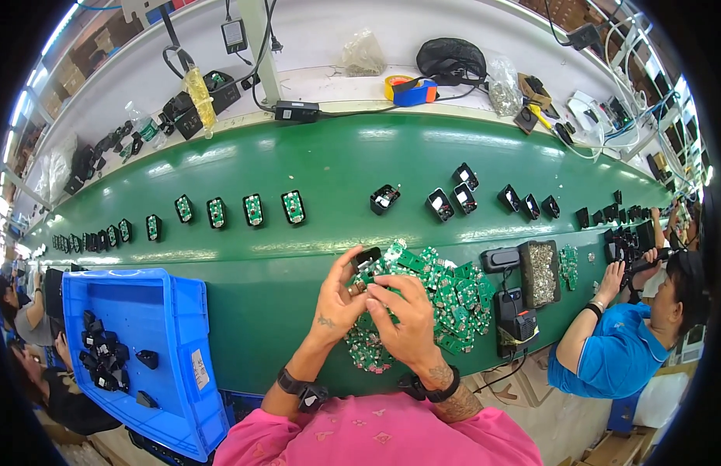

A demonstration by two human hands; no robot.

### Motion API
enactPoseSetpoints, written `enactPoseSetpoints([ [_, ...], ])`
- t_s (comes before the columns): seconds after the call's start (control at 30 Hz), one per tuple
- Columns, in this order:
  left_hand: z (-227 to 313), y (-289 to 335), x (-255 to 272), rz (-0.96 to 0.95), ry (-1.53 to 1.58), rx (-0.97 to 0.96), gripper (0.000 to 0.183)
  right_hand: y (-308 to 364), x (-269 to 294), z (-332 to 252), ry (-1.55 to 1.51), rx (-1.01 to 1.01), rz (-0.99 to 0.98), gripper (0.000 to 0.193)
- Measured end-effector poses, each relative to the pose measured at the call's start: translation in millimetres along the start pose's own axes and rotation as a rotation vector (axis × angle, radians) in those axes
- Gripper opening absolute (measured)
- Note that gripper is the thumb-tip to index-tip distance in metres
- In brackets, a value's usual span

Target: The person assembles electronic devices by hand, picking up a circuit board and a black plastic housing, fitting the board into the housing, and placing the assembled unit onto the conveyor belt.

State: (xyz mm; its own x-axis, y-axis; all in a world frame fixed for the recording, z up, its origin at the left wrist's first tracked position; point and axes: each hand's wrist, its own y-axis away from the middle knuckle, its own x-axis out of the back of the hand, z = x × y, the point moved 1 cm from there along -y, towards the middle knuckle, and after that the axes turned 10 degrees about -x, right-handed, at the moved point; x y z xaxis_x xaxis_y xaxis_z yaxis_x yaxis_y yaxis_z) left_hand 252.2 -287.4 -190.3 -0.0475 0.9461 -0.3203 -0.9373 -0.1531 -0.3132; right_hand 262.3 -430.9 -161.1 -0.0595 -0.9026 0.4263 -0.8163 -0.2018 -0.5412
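My left hand (338, 304) is closed around a small black plastic housing (367, 257) and holds it up at the left edge of a pile of circuit boards. Close against it, my right hand (407, 317) has thumb and fingers pinched together near the housing's lower end. What sits in that pinch is too small to make out. The green circuit boards (457, 299) lie heaped loosely beside and beneath my right hand.
A blue crate (191, 311) with several black housings stands left. Housings fitted with boards (293, 206) line the green belt (337, 167); open black housings (439, 204) lie farther right. Black devices (517, 318) and a component-filled tray (540, 272) flank the pile. A blue-shirted person (620, 342) works at right.
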Motion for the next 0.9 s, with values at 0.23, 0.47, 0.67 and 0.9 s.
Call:
enactPoseSetpoints([
  [0.23, 12.5, 2.7, -2.0, 0.000, -0.006, 0.146, 0.063, -9.8, 8.9, 7.2, -0.062, -0.262, 0.029, 0.017],
  [0.47, 11.3, 7.7, -9.5, -0.013, -0.043, 0.180, 0.059, -15.0, 10.9, 12.4, -0.101, -0.199, -0.117, 0.017],
  [0.67, 12.8, 9.7, -15.3, 0.063, -0.096, 0.116, 0.059, -9.8, 6.8, 8.2, -0.048, -0.085, -0.033, 0.006],
  [0.9, 29.1, 13.4, -12.8, 0.119, -0.329, -0.108, 0.058, -9.8, 16.9, 7.1, -0.168, -0.215, -0.098, 0.004],
])
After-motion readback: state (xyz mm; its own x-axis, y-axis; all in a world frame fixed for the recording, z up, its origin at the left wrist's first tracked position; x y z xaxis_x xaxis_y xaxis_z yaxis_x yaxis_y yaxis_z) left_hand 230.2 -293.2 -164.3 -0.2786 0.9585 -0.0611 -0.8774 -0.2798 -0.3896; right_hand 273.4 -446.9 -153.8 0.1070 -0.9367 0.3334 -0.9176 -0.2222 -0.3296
